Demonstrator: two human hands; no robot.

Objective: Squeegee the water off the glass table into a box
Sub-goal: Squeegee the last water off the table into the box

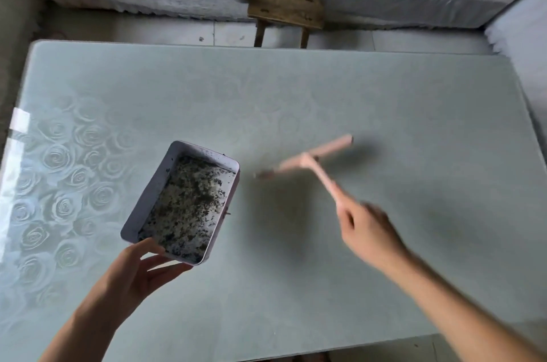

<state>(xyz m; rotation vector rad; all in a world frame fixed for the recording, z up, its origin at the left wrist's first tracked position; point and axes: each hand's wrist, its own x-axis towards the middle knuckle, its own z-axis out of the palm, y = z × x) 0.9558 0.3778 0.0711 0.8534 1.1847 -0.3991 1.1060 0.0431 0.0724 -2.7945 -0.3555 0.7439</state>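
Holding the box (183, 202) by its near short end in the left hand (139, 270), thumb on the rim and fingers curled beneath, seemingly raised just off the table (266, 95) and tilted, probably to keep the open mouth ready as a catcher. Speckled inside with dark debris on a pale bottom; cannot tell whether any water sits there. Further out on the right, gripping the end of the squeegee (310, 163) handle in the right hand (370, 231), fingers wrapped round it, all blurred. Running up and left from that grip to the crossbar blade, near the box's far right corner yet apart from it; contact with the glass unclear. Likely angled for sweeping toward the box. No water film plainly visible. Beyond the far edge, a wooden stool (285, 11).
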